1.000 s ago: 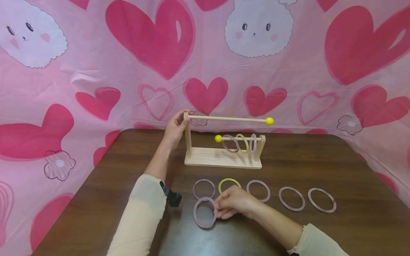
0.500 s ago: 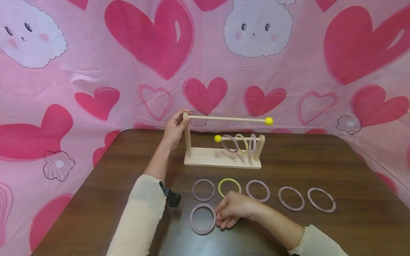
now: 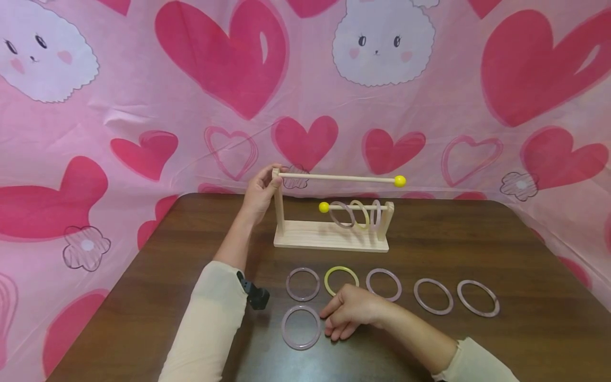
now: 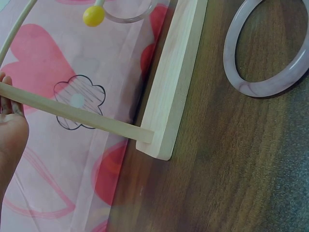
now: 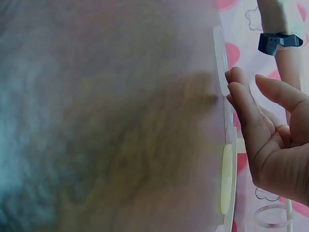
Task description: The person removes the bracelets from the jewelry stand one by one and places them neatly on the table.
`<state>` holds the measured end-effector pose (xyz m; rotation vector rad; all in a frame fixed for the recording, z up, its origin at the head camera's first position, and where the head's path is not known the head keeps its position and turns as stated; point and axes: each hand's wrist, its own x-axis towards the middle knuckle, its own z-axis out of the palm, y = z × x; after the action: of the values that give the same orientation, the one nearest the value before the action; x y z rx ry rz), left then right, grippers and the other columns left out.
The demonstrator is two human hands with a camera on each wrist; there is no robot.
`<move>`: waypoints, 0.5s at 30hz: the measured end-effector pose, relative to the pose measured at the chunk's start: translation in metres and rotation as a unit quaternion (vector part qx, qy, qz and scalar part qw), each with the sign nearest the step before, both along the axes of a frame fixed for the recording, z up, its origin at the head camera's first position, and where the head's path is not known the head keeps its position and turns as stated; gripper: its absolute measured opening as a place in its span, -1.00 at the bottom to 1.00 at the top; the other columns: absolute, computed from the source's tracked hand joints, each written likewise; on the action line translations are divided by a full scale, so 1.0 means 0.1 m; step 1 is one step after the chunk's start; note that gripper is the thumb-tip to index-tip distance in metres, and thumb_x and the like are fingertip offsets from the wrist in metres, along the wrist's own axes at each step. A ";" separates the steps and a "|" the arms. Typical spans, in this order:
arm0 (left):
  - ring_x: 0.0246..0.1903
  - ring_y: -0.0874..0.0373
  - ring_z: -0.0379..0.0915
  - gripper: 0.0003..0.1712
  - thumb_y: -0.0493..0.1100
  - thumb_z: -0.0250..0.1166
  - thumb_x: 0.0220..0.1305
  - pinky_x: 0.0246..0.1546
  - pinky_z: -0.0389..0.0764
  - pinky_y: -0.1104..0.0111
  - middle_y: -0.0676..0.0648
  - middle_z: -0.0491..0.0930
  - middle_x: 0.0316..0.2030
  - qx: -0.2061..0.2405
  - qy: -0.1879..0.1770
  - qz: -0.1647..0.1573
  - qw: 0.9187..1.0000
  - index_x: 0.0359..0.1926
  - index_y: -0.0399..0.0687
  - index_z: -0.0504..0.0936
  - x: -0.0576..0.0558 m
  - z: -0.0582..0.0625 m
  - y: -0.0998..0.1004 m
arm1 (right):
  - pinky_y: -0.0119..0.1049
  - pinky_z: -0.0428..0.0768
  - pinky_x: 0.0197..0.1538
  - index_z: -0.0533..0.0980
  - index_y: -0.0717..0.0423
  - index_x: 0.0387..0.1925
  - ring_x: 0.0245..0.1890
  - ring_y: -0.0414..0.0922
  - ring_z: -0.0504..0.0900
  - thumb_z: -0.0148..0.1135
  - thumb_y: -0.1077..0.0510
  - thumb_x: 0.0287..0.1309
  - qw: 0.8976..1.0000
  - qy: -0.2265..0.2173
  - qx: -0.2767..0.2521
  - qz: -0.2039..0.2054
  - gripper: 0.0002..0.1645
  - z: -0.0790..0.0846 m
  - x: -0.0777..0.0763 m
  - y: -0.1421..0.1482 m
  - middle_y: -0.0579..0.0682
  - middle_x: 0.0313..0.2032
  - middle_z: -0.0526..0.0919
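In the head view my left hand [image 3: 259, 195] grips the top of the taller post [image 3: 279, 215] of a wooden bangle stand [image 3: 329, 236]. Two rods with yellow end balls run from its posts. Three bangles hang on the lower rod [image 3: 364, 207]: a purple one, a yellow one and a pale pink one. A pale purple bangle [image 3: 300, 347] lies flat on the table in front. Just right of it, my right hand [image 3: 353, 312] rests low with nothing in its grasp. The right wrist view shows that thumb [image 5: 277, 91] apart from the fingers.
Behind the front bangle lies a row: a purple bangle [image 3: 303, 299], a yellow bangle [image 3: 341, 268] partly behind my right hand, and several purplish ones to the right, ending with a marbled bangle [image 3: 497, 306]. A pink heart-patterned cloth [image 3: 229, 154] hangs behind the brown table [image 3: 167, 265].
The pale purple bangle, held tilted in my right hand a second ago, now lies flat on the table. My right fingers have let go of it. My left hand keeps its hold on the post.
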<state>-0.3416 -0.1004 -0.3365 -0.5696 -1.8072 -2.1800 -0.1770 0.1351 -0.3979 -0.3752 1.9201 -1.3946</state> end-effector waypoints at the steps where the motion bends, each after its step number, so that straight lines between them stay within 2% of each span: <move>1: -0.11 0.28 0.40 -0.44 -0.18 0.19 0.12 -0.02 0.38 0.41 -0.25 0.50 -0.01 0.001 -0.001 0.000 1.000 0.09 -0.44 0.34 0.00 0.00 0.00 | -0.25 0.63 -0.45 0.54 0.46 -0.19 -0.49 0.01 0.68 0.18 0.38 -0.04 1.000 0.001 0.000 0.000 -0.69 0.00 0.00 0.00 0.22 -0.49 0.66; 4: -0.12 0.27 0.40 -0.52 -0.18 0.19 0.12 -0.05 0.39 0.42 0.06 0.58 -0.14 0.007 -0.002 -0.002 1.000 0.04 -0.37 0.41 0.00 -0.01 -0.01 | -0.23 0.63 -0.45 0.54 0.46 -0.19 -0.49 0.01 0.67 0.18 0.38 -0.03 1.000 0.005 -0.003 0.000 -0.70 0.01 -0.01 0.00 0.22 -0.48 0.66; 6: -0.12 0.26 0.40 -0.55 -0.19 0.20 0.12 -0.07 0.39 0.42 0.19 0.58 -0.20 0.014 -0.001 -0.006 1.000 0.02 -0.32 0.44 0.01 -0.01 -0.01 | -0.23 0.63 -0.45 0.54 0.46 -0.20 -0.49 0.01 0.67 0.18 0.37 -0.02 1.000 0.008 -0.004 0.000 -0.71 0.02 -0.02 0.01 0.22 -0.48 0.66; 11: -0.13 0.26 0.40 -0.59 -0.19 0.20 0.11 -0.09 0.39 0.43 0.20 0.58 -0.20 0.022 0.004 -0.010 1.000 -0.01 -0.26 0.47 0.01 -0.01 -0.01 | -0.21 0.63 -0.42 0.54 0.47 -0.20 -0.47 0.00 0.67 0.18 0.36 -0.01 1.000 0.020 -0.003 -0.004 -0.71 0.05 -0.05 0.02 0.20 -0.47 0.66; 15: -0.13 0.26 0.40 -0.63 -0.13 0.22 0.06 -0.09 0.40 0.43 0.12 0.58 -0.16 0.027 0.002 -0.011 1.000 -0.06 -0.10 0.51 0.01 -0.01 0.00 | -0.20 0.63 -0.38 0.53 0.47 -0.18 -0.43 -0.01 0.67 0.16 0.36 -0.05 0.999 0.031 -0.003 -0.010 -0.67 0.06 -0.08 0.04 0.18 -0.43 0.67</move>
<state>-0.3403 -0.1009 -0.3377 -0.5839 -1.7430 -2.2327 -0.1850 0.1392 -0.3918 -0.4069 1.9751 -1.4163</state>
